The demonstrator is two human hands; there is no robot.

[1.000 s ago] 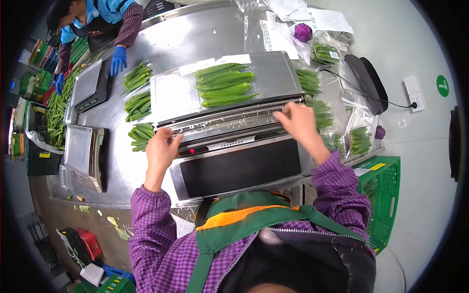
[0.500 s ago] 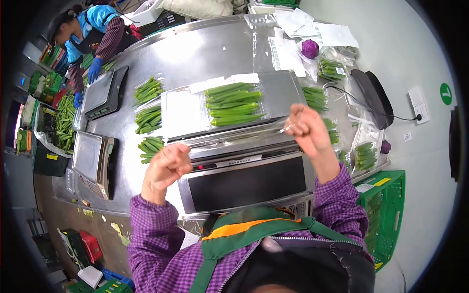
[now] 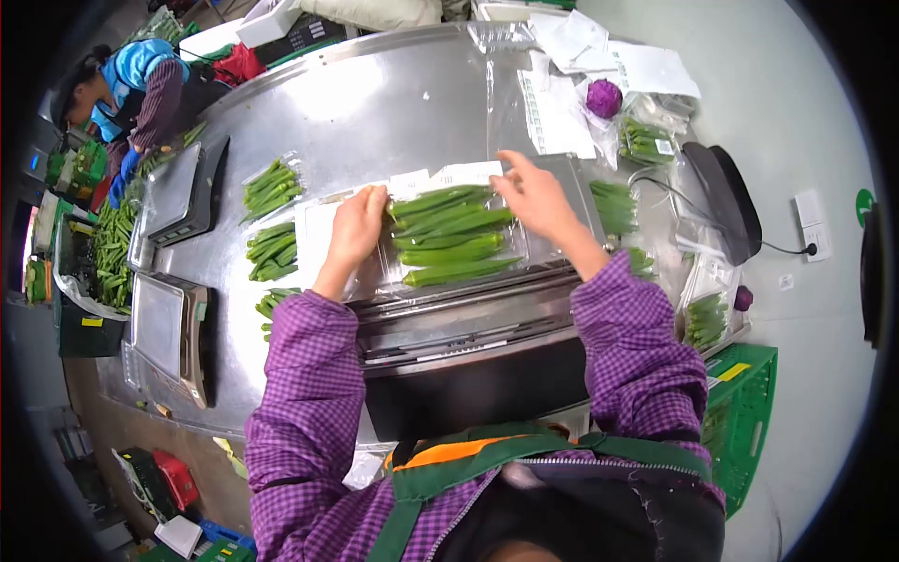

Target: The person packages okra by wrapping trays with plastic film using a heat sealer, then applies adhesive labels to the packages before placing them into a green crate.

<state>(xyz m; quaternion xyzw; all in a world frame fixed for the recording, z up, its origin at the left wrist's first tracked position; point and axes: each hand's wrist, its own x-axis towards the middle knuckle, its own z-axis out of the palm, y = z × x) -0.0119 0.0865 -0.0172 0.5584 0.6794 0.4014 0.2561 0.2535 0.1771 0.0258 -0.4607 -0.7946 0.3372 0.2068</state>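
1. While resting on top plate of wrapping machine (image 3: 468, 328), lies flat: okra tray (image 3: 386, 273).
2. Runs long axis of pods (image 3: 449, 251) side to side across machine, right ends angled slightly toward its far edge.
3. Presses left hand (image 3: 354, 229), fingers extended flat, on tray's left end.
4. Lays right hand (image 3: 532, 192), fingers spread open, on tray's far right corner.

Okra tray (image 3: 448, 234): one clear shallow tray, full. Long green pods lie flat, side by side in a single layer, lengthwise left to right. Clear film (image 3: 323, 234) covers the tray and extends past its left end. The tray sits level on the wrapping machine's steel surface (image 3: 562, 183), mid-scene. The left hand (image 3: 354, 229) rests at its left end and the right hand (image 3: 532, 195) at its far right corner.
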